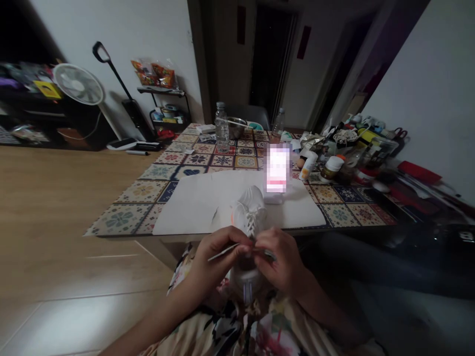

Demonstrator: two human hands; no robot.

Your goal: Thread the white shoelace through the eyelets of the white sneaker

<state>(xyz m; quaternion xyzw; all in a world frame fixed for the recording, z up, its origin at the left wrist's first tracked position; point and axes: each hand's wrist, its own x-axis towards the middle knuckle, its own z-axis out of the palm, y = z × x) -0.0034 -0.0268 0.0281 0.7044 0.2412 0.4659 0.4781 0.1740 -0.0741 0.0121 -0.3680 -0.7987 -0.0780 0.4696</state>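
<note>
Left hand [218,247] and right hand [280,257] pinch white shoelace [223,251] above sneaker [253,198]; sneaker at desk [146,190] edge, heel over lap [218,329]. Loose pinch could drop shoelace; uneven pull could tip sneaker.

White lace-up sneaker [249,200], toe pointing fwd, heel twd camera, opening facing up, at table [126,217] edge. White laces [252,221] criss-crossed nr toe; upper rows hidden.

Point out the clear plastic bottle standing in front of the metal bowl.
The left bottle, overlapping the metal bowl in view; the other bottle stands farther right, beyond the lit screen.
</note>
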